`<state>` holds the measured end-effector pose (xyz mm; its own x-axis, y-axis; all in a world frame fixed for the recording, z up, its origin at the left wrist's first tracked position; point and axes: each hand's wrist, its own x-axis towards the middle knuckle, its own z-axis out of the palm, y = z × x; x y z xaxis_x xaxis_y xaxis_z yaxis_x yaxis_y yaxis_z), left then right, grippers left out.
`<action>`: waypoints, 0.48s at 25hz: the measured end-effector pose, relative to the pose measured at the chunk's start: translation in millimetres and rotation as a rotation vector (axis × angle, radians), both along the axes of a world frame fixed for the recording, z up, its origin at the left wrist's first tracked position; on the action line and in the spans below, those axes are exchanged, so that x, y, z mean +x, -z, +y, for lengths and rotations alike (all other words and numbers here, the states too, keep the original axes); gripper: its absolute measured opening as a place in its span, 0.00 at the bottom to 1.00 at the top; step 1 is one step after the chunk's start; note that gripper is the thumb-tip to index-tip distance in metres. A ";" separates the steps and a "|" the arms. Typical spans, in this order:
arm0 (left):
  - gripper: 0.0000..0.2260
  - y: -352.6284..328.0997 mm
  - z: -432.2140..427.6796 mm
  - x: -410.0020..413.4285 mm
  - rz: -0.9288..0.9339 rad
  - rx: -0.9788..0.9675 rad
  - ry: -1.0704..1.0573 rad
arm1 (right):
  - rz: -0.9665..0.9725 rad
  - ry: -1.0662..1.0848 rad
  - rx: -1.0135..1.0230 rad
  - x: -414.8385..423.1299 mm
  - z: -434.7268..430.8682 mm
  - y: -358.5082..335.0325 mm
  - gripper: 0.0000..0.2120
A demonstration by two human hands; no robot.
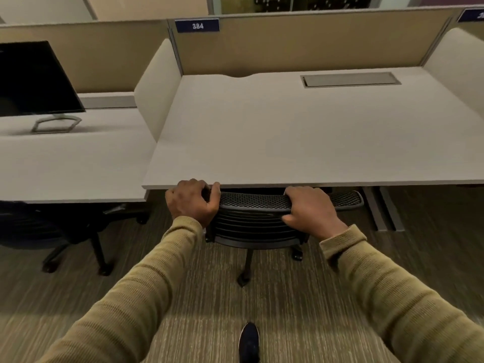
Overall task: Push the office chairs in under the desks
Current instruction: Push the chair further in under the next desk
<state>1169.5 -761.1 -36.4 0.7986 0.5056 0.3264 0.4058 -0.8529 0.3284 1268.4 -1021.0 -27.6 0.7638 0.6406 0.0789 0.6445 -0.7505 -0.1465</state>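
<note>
Both arms extended forward. Left hand (pixel 192 201) and right hand (pixel 311 210) knuckles up, fingers curled over top of chair back (pixel 252 200).

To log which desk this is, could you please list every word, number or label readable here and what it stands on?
"384": white digits on the dark blue rectangular plate at the top of the tan fabric partition behind the pale grey desk.
Unreadable: white marks on the second dark blue plate, cut off at the right edge.
No text shows on the black mesh office chair.
</note>
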 end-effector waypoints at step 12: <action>0.23 -0.9 -147.7 -38.7 -0.104 0.054 -0.078 | 0.050 -0.166 0.054 -9.3 -147.4 -5.4 0.20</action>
<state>1130.9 -908.8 -35.4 0.7180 0.5443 0.4339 0.4377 -0.8377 0.3266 1259.1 -1168.4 -22.2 0.6519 0.7540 0.0810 0.7497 -0.6246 -0.2186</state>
